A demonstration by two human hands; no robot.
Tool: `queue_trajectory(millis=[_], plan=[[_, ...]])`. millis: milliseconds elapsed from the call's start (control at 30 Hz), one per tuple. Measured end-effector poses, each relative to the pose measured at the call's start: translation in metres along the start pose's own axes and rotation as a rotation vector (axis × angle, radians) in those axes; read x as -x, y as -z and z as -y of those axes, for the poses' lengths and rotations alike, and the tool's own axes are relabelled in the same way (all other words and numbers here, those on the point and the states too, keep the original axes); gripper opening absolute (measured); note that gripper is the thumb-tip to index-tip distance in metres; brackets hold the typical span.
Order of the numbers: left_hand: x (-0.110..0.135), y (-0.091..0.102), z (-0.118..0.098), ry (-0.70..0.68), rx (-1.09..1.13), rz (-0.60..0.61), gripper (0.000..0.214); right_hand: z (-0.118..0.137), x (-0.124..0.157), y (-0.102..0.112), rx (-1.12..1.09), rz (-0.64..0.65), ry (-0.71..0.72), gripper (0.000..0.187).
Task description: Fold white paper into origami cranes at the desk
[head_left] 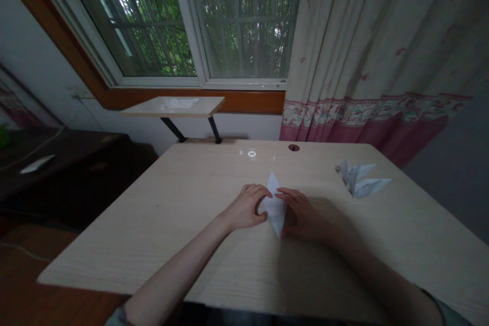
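Observation:
A white sheet of paper folded into a narrow diamond (275, 209) lies on the table, its points facing away from and toward me. At its left edge is my left hand (248, 206), the fingers bent with their tips on the paper and the thumb lower down. My right hand (303, 214) curls around the right edge, fingertips on the upper part and thumb near the lower point. Between them the hands hold the paper down. Off to the right sit folded white paper pieces (359, 178) with pointed wing-like flaps, touched by neither hand.
The pale wooden table (214, 173) has a round cable hole (294, 147) near its back edge. A small raised shelf (145, 108) at the back left carries white paper (183, 103). Behind are a window and a curtain (344, 61). A dark table (95, 147) stands at left.

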State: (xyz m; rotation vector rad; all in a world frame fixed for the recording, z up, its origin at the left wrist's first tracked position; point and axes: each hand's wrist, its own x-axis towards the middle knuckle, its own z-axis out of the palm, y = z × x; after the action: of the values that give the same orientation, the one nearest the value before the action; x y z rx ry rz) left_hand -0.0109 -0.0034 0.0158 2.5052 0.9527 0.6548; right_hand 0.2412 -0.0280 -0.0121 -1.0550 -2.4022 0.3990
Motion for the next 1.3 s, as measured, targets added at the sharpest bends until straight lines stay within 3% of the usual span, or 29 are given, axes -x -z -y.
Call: queue_trajectory(millis=[367, 600, 800, 1300], plan=[[0.0, 0.003, -0.003, 0.008, -0.006, 0.02, 0.043, -0.002, 0.0, 0.001, -0.007, -0.004, -0.041, 0.076], [0.0, 0.004, -0.003, -0.008, 0.001, 0.021, 0.038, 0.002, 0.001, 0.006, -0.019, -0.033, -0.037, 0.048], [0.0, 0.003, -0.003, -0.025, 0.011, 0.007, 0.036, -0.001, 0.002, 0.006, -0.034, -0.074, -0.02, 0.035], [-0.003, -0.005, -0.001, 0.081, 0.184, -0.092, 0.031, -0.012, -0.004, -0.003, -0.147, -0.259, -0.055, 0.033]])
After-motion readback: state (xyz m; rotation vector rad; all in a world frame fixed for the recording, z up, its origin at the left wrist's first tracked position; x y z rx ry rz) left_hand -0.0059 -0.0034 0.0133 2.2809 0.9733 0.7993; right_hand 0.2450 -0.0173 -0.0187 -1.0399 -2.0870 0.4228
